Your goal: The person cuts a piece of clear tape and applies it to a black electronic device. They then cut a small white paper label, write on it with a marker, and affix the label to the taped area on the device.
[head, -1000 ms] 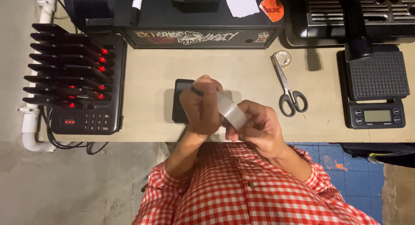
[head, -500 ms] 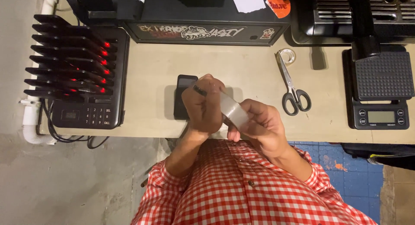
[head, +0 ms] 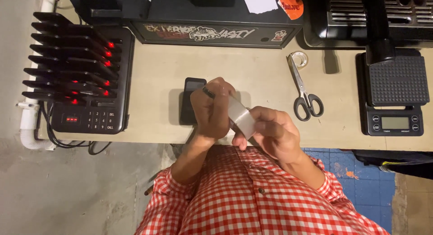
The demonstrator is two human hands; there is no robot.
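Note:
Both hands meet over the front of the beige table [head: 261, 81]. My left hand [head: 211, 111] is closed around one end of a translucent grey strip [head: 239, 116] that looks like wide tape. A thin black pen-like stick [head: 208, 91] pokes out between its fingers. My right hand [head: 273, 133] pinches the strip's other end with thumb and fingers. A black phone [head: 189, 99] lies flat on the table just beyond my left hand, partly hidden by it.
A black rack of pagers with red lights and a keypad [head: 74, 77] fills the table's left end. Scissors [head: 306, 97] and a small tape roll [head: 299, 60] lie to the right. A digital scale [head: 394, 97] stands beyond them. A stickered black box [head: 212, 18] lines the back.
Both hands stay closed on the strip in about the same place. The view has shifted slightly; nothing was picked up or let go.

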